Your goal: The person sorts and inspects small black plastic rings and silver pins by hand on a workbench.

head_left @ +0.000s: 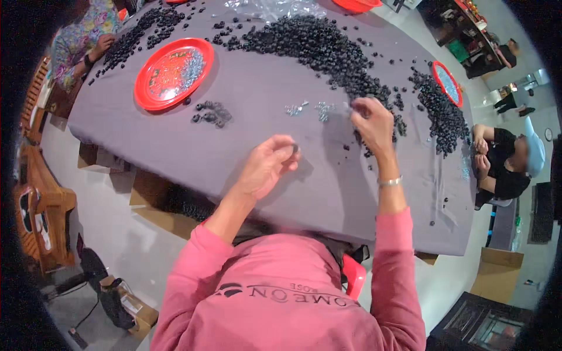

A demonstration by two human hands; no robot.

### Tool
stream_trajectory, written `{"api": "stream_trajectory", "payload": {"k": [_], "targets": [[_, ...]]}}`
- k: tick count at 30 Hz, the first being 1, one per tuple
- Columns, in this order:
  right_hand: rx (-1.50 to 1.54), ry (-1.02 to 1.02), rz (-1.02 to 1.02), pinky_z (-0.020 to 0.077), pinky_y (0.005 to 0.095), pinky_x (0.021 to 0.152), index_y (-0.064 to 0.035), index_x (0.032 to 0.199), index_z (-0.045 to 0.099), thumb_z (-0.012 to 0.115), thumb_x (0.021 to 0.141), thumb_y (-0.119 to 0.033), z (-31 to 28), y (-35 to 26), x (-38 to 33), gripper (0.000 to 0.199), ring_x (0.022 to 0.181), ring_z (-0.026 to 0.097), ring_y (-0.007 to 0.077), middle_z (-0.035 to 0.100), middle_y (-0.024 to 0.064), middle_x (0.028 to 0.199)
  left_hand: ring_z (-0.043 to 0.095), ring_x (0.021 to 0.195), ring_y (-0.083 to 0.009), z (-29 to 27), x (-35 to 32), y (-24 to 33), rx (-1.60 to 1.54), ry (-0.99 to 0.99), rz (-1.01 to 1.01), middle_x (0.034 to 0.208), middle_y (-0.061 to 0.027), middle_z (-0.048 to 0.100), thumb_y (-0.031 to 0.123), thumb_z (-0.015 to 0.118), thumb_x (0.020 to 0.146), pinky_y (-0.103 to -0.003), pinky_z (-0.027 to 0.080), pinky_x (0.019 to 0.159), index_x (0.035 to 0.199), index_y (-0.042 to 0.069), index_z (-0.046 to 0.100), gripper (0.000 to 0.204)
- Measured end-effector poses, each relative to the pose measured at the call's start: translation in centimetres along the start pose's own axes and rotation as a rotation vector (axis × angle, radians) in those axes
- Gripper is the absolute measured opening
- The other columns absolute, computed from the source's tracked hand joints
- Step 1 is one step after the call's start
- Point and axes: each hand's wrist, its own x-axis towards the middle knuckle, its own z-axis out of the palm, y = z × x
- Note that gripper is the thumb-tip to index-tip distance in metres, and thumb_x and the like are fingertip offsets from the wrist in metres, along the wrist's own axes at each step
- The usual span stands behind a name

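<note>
My left hand [266,167] is raised a little above the grey cloth-covered table [263,146], its fingertips pinched on a small black round piece [294,148]. My right hand [372,123] reaches further out, fingers curled down at the near edge of a long heap of small black round pieces [319,44]; whether it holds one I cannot tell. Small shiny metal bits [307,109] lie on the cloth just left of my right hand. A little cluster of black pieces [212,113] lies to the far left of my left hand. Both sleeves are pink.
A red round tray [173,73] with small shiny bits stands at the left. Another red tray [448,82] sits at the right among more black pieces. One person sits at the right edge [509,164], another at the far left corner [82,41]. Wooden furniture stands left.
</note>
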Motion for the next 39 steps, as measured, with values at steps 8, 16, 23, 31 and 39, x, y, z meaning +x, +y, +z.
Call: {"api": "stream_trajectory", "payload": {"k": [8, 16, 23, 31, 39], "targets": [[0.300, 0.243, 0.351, 0.0378, 0.0181, 0.057, 0.0003, 0.087, 0.068, 0.060, 0.085, -0.008, -1.6, 1.0, -1.7, 0.012, 0.065, 0.051, 0.0040, 0.061, -0.0015, 0.069, 0.058, 0.083, -0.0139, -0.6, 1.8, 0.6, 0.033, 0.033, 0.002, 0.089, -0.0056, 0.061, 0.005, 0.059, 0.089, -0.026, 0.047, 0.066, 0.100, 0.007, 0.059, 0.011], [0.395, 0.133, 0.364, 0.0360, 0.0181, 0.055, 0.0000, 0.085, 0.066, 0.059, 0.085, -0.010, -0.8, -0.3, -1.9, 0.012, 0.063, 0.048, 0.0027, 0.059, -0.0015, 0.069, 0.058, 0.083, -0.0126, -0.7, 1.0, -0.4, 0.014, 0.016, -0.021, 0.090, -0.0046, 0.061, 0.007, 0.059, 0.089, -0.025, 0.047, 0.066, 0.101, 0.007, 0.059, 0.011], [0.169, -0.066, 0.153, 0.0457, 0.0249, 0.061, -0.0035, 0.093, 0.067, 0.061, 0.082, -0.016, 4.0, -1.8, 4.7, 0.017, 0.063, 0.057, 0.0102, 0.064, 0.0051, 0.070, 0.057, 0.083, -0.0106, -1.0, 0.4, 0.4, 0.012, 0.007, -0.035, 0.091, -0.0022, 0.060, 0.009, 0.058, 0.090, -0.025, 0.048, 0.068, 0.104, 0.007, 0.059, 0.014], [-0.097, -0.172, -0.042, 0.0510, 0.0450, 0.073, -0.0069, 0.082, 0.066, 0.057, 0.076, -0.013, 10.5, -1.1, 8.3, 0.013, 0.081, 0.063, 0.0358, 0.065, 0.0165, 0.083, 0.056, 0.084, -0.0105, -1.9, -0.3, 1.0, 0.008, -0.026, -0.027, 0.091, -0.0012, 0.059, 0.010, 0.058, 0.090, -0.025, 0.048, 0.069, 0.103, 0.007, 0.058, 0.013], [-0.212, -0.307, -0.114, 0.0517, 0.0406, 0.071, -0.0052, 0.080, 0.068, 0.058, 0.070, -0.013, 10.9, -1.9, 9.7, 0.016, 0.075, 0.064, 0.0348, 0.064, 0.0181, 0.077, 0.056, 0.086, -0.0100, -2.3, -0.8, 1.4, 0.008, -0.029, -0.030, 0.091, -0.0010, 0.058, 0.011, 0.058, 0.091, -0.024, 0.047, 0.069, 0.101, 0.008, 0.058, 0.011]]}}
